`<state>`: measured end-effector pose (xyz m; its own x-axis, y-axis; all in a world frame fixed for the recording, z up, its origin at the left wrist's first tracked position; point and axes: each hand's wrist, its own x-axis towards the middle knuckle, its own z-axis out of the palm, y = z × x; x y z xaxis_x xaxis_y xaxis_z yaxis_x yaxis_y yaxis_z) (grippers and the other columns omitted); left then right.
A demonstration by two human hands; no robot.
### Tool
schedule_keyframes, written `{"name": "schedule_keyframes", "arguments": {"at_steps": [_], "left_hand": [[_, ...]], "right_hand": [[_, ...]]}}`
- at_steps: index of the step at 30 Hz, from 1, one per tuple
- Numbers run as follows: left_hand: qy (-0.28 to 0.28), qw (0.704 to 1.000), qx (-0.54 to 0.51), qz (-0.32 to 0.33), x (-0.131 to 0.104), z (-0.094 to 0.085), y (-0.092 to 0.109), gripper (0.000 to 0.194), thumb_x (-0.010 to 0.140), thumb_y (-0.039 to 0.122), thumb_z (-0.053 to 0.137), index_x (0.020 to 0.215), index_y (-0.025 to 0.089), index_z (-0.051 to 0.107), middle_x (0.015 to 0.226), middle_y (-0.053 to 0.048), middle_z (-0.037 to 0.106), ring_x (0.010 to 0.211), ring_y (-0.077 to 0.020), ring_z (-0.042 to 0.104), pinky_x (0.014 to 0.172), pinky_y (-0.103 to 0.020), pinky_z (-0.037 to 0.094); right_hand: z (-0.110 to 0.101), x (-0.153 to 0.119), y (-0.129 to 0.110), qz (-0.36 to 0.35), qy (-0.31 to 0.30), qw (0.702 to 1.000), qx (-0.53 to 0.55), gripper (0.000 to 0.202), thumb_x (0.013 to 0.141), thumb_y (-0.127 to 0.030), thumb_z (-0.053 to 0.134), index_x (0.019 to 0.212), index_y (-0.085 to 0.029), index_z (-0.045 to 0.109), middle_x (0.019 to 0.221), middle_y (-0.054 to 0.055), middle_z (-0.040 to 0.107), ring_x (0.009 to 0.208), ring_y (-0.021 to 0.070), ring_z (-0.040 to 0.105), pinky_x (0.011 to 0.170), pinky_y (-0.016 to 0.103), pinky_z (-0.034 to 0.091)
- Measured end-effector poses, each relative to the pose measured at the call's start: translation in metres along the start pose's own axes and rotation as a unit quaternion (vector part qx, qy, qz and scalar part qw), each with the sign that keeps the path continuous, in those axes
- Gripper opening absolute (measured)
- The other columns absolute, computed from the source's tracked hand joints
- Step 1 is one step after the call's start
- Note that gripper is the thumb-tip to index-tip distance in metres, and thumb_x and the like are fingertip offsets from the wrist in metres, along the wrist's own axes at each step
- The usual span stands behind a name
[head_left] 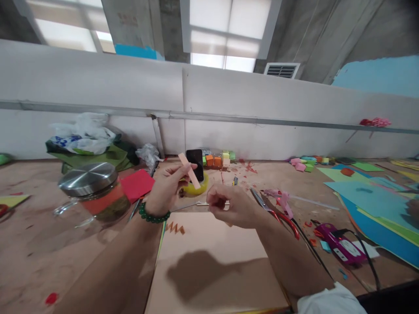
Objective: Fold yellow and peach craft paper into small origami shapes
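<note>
Currently pinching a peach strip (195, 179) between thumb and finger of the left hand (172, 179), in front of a phone (195, 156). Curling the fingers of the right hand (225, 204) nearby; impossible to make out whether gripping anything. Spreading a peach sheet (242, 242) below, with a zigzag piece (175, 227) near its upper left corner. Showing blue print on a plastic bag (81, 131) at left and a pale label on a purple device (342, 247) at right, both too blurred to read. Lying beyond the right wrist: red-handled scissors (290, 223) and a pink glue gun (284, 203). Working on a stained brown table (32, 248), before a white partition (235, 96), beneath bright windows (225, 26) and a vent (282, 70).
</note>
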<state>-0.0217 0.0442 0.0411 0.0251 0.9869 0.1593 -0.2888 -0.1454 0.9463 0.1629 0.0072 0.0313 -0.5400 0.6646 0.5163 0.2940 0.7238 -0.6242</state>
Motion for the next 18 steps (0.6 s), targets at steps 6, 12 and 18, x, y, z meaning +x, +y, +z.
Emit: {"name": "schedule_keyframes", "arguments": {"at_steps": [6,12,18], "left_hand": [[-0.075,0.995,0.035,-0.062,-0.007,0.005,0.002,0.035,0.048,0.043,0.087,0.063,0.015,0.074,0.057,0.001,0.062,0.053,-0.0080,0.051,0.048,-0.018,0.040],[-0.141,0.987,0.051,-0.062,-0.010,0.010,-0.011,0.036,0.054,0.048,0.083,0.066,0.015,0.074,0.062,-0.001,0.064,0.059,-0.0099,0.053,0.054,-0.020,0.042],[-0.122,0.988,0.079,-0.045,-0.009,0.007,-0.013,0.036,0.055,0.049,0.083,0.071,0.017,0.076,0.071,-0.003,0.069,0.066,-0.0141,0.058,0.062,-0.025,0.047]], "right_hand": [[-0.002,0.004,0.010,-0.146,0.106,0.972,-0.149,0.028,0.087,-0.006,0.049,0.106,-0.023,0.062,0.109,0.008,0.061,0.093,0.0149,0.061,0.076,0.028,0.053],[-0.001,0.007,0.019,-0.173,0.098,0.972,-0.123,0.013,0.092,-0.021,0.057,0.088,-0.021,0.070,0.093,0.006,0.064,0.091,0.0161,0.063,0.080,0.030,0.054],[0.003,0.009,0.021,-0.007,0.124,0.992,0.015,0.012,0.084,-0.029,0.067,0.077,-0.019,0.070,0.077,0.002,0.062,0.067,0.0119,0.057,0.058,0.024,0.047]]}}
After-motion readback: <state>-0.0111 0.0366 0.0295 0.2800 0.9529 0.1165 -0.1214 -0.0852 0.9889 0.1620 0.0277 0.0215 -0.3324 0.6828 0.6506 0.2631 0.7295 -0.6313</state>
